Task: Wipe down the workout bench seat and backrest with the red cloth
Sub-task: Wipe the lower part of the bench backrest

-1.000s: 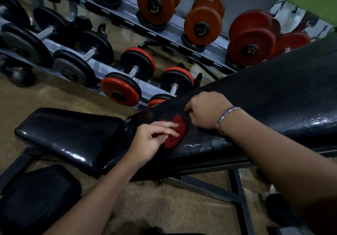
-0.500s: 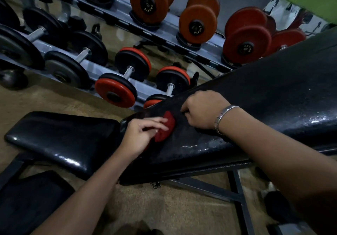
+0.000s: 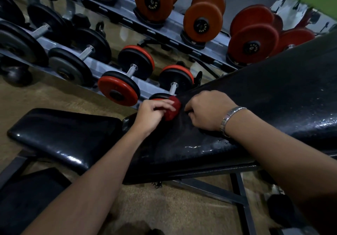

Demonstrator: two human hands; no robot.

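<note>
The black padded backrest [image 3: 264, 107] slopes up to the right, wet and shiny along its near edge. The black seat pad [image 3: 63, 134] lies flat to its left. My left hand [image 3: 152, 115] grips the bunched red cloth [image 3: 172, 108] and presses it on the backrest's lower far corner, near the gap to the seat. My right hand [image 3: 207, 110], with a metal bracelet on the wrist, rests curled on the backrest just right of the cloth; whether it pinches the cloth's hidden edge I cannot tell.
A two-tier dumbbell rack [image 3: 113, 70] with black, red and orange dumbbells runs just behind the bench. The bench's steel frame [image 3: 238, 192] stands on brown floor below. Another black pad [image 3: 27, 198] lies at the lower left.
My left hand has slid the red cloth up and away, from the middle of the backrest's lower end toward its far edge. My right hand stayed beside it.
</note>
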